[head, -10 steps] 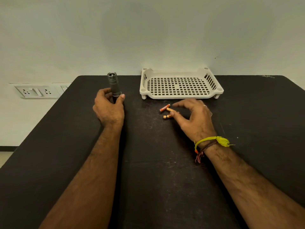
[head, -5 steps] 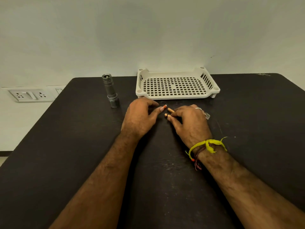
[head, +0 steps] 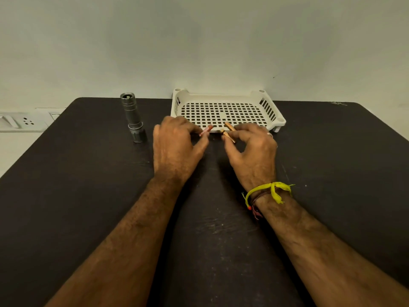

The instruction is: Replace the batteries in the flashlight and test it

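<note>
A silver flashlight (head: 132, 117) stands upright on the black table (head: 88, 196), left of both hands and touched by neither. My left hand (head: 174, 147) pinches one small orange battery (head: 205, 130) between thumb and fingertips, just above the table. My right hand (head: 252, 151) holds two more orange batteries (head: 228, 131) in its fingertips, close beside the left hand. Both hands hover in front of the white tray.
A white perforated plastic tray (head: 274, 117) sits at the back of the table against the wall, with nothing in it. A wall socket panel (head: 20, 121) is at the left. My right wrist wears a yellow thread band (head: 265, 190).
My left hand let go of the flashlight, moved right and picked up one battery. My right hand picked up the other two batteries off the table.
</note>
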